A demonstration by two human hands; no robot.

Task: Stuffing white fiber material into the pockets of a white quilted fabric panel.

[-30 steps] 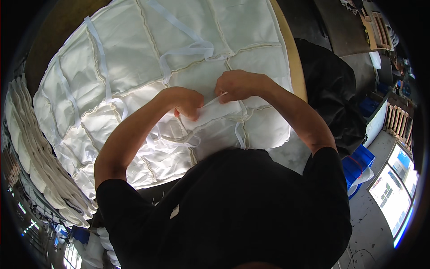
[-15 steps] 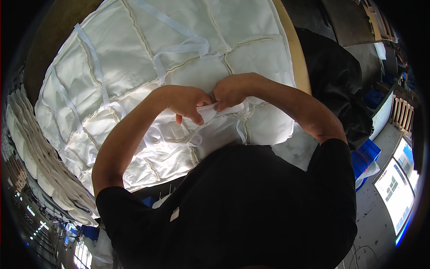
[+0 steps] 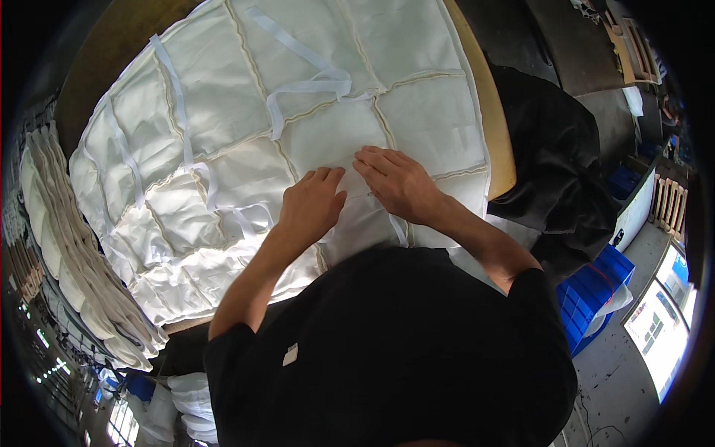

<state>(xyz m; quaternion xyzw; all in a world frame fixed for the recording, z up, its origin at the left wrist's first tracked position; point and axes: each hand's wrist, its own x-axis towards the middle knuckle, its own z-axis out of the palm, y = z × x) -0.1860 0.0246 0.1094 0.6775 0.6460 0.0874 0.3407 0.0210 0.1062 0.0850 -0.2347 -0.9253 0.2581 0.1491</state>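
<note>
A large white fabric panel (image 3: 328, 134) is spread over the table in front of me, divided into squares by cream-coloured seams. My left hand (image 3: 313, 203) rests palm down on it near my body, fingers stretched forward. Close by on the right, my right hand (image 3: 398, 184) also lies flat on the cloth, its fingers extended and pointing up to the left. A small gap separates the two hands, and neither grips anything. White ribbon ties (image 3: 287, 39) lie loose across the far part of the panel, with more along its left side. The cloth under my palms is hidden.
The yellowish table edge (image 3: 500, 141) shows beyond the panel's right side. Black material (image 3: 555, 149) is heaped to the right, above a blue crate (image 3: 588, 294). A hanging row of off-white fabric pieces (image 3: 67, 238) stands at left. White bundles (image 3: 195, 402) sit at lower left.
My hands have let go of the pinched fold of fabric and opened out flat, slightly apart. The bunched cloth near my body now lies smoother.
</note>
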